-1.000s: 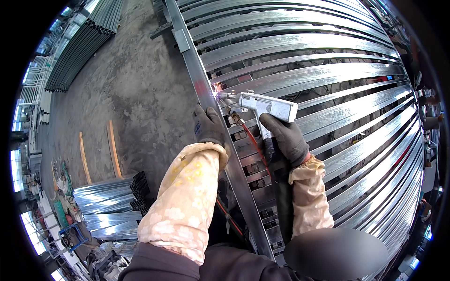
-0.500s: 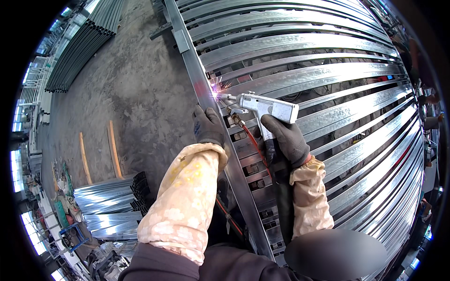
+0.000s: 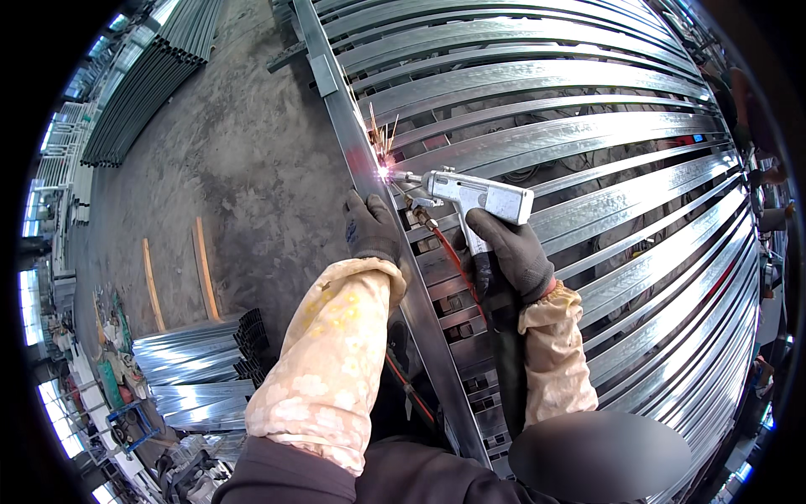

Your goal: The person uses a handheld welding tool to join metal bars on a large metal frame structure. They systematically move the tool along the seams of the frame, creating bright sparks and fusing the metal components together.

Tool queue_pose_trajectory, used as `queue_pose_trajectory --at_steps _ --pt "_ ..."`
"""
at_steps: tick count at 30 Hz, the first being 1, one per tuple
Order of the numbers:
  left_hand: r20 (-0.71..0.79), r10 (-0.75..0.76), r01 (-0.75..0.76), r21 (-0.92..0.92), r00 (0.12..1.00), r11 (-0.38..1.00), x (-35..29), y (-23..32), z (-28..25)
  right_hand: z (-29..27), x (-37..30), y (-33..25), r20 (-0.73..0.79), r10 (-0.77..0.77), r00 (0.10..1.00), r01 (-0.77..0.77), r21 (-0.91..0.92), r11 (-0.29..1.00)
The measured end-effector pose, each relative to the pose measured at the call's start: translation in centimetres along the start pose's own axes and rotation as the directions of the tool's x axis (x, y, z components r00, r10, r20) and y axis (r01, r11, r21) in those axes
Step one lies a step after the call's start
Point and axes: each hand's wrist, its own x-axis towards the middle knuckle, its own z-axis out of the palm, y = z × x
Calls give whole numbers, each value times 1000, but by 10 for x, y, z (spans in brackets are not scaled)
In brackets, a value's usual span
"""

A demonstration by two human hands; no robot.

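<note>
My right hand [image 3: 519, 256], in a dark glove, is wrapped around the grip of a silver handheld welding gun [image 3: 487, 195]. The nozzle points left at a long metal rail [image 3: 432, 340], and a bright purple-white glow with flying sparks [image 3: 384, 151] sits at the contact. Just below that glow, my left hand [image 3: 372, 227], also gloved, rests on the rail with its fingers curled at the rail's left edge. Beneath the gun runs a red hose [image 3: 457, 265] with a brass fitting, and a thick black cable [image 3: 506, 353] drops from the grip.
Many shiny metal slats [image 3: 621, 130] extend rightward from the rail, with gaps between them. Dark tubes [image 3: 151, 92] are stacked on the concrete floor at far left. Two wooden strips [image 3: 204, 269] and a bundle of bright metal profiles [image 3: 189, 370] lie at left. A blurred dark oval covers the lower right.
The welding gun has shifted very slightly left along with my right hand. Sparks now shoot higher upward instead of fanning to the right. My left hand stays nearly in place.
</note>
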Motion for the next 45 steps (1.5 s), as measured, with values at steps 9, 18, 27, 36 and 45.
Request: queue_pose_trajectory --at_steps 9,18,27,36,45 --pt "0 6 -6 -6 1000 1000 -2 3 -2 0 -5 -6 36 56 998 -56 18 998" --pt "55 -60 60 3 997 998 -2 8 -6 1 -7 -5 38 -4 999 4 -9 1000" --pt "48 -47 46 6 998 999 -2 7 -6 0 -10 -6 64 60 996 -61 23 998" --pt "43 -47 47 -4 998 999 -1 4 -3 1 -13 -7 56 97 994 -100 38 994" --pt "10 -34 34 4 999 999 -2 5 -3 0 -16 -8 59 120 991 -123 47 991"
